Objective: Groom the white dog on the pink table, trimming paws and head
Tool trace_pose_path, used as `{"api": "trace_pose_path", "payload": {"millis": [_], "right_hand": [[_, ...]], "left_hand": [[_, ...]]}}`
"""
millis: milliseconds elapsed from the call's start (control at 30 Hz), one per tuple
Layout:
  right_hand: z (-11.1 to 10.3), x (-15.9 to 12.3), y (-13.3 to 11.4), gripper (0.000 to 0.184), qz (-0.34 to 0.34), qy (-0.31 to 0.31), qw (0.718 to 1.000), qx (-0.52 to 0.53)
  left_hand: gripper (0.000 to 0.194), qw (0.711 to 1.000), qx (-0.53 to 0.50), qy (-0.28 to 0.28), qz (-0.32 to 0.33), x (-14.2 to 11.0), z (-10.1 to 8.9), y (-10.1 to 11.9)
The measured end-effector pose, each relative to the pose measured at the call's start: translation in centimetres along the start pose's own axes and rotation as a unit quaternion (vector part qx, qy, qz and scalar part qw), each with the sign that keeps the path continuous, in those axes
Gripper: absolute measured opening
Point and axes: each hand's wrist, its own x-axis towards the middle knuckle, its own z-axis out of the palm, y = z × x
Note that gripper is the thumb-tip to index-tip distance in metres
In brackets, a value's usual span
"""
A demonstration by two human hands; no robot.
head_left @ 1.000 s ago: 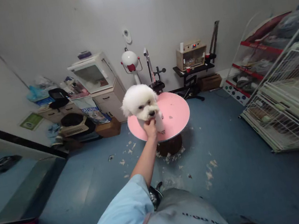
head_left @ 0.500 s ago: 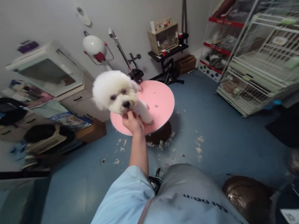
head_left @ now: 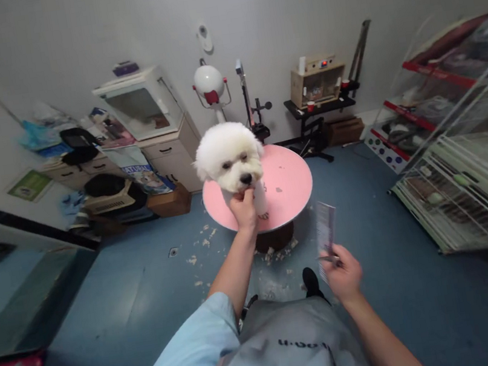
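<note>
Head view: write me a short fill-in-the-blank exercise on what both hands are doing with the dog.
1. The left hand holds the dog under its ____.
2. The dog stands on a round ____ table.
3. The right hand holds a ____, clear of the dog.
4. Clipped fur lies on the ____ floor.

Missing words: chin; pink; comb; blue

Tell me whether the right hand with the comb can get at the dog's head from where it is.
Probably yes. The right hand holds the comb up in open air beside the pink table, nothing between it and the dog. The left hand only grips under the chin, leaving the top and sides free.
</note>
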Motion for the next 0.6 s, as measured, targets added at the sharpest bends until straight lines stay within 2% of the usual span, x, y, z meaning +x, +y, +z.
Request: {"api": "trace_pose_path", "payload": {"millis": [67,133,200,267,333,400,433,467,533,600], "right_hand": [[2.7,2.8,-0.2,0.033,0.0,-0.032,0.997,0.068],[5.1,4.8,-0.3,0.03,0.042,-0.089,0.984,0.15],[6.1,6.4,-0.2,0.025,0.067,-0.158,0.965,0.199],[5.7,9.0,-0.4,0.024,0.005,-0.218,0.957,0.19],[4.8,13.8,-1.5,0.017,-0.138,-0.256,0.946,0.142],[4.6,20.5,-4.2,0.009,-0.306,-0.294,0.9,0.095],[5.0,24.0,-6.0,0.009,-0.357,-0.297,0.882,0.082],[5.8,27.3,-8.1,0.01,-0.378,-0.298,0.873,0.071],[8.2,32.8,-12.3,0.019,-0.357,-0.296,0.883,0.069],[10.9,36.0,-16.0,0.031,-0.292,-0.352,0.888,0.042]], "left_hand": [[0.022,1.0,-0.009,0.018,-0.009,-0.3,0.0,-0.2],[0.023,0.999,-0.025,0.033,-0.009,-0.4,-0.2,-0.4],[0.027,0.998,-0.042,0.051,-0.012,-0.2,-0.5,-0.6],[0.029,0.996,-0.049,0.079,-0.006,0.2,-0.7,-0.8],[0.029,0.991,-0.048,0.121,0.018,0.7,-0.8,-0.7],[0.028,0.988,-0.032,0.144,0.045,1.1,-0.8,-0.6],[0.028,0.988,-0.022,0.145,0.053,1.3,-0.8,-0.5],[0.028,0.989,-0.013,0.14,0.054,1.3,-0.9,-0.5],[0.029,0.991,-0.007,0.127,0.046,1.2,-0.9,-0.6],[0.029,0.991,-0.008,0.127,0.042,1.1,-0.9,-1.0]]}}
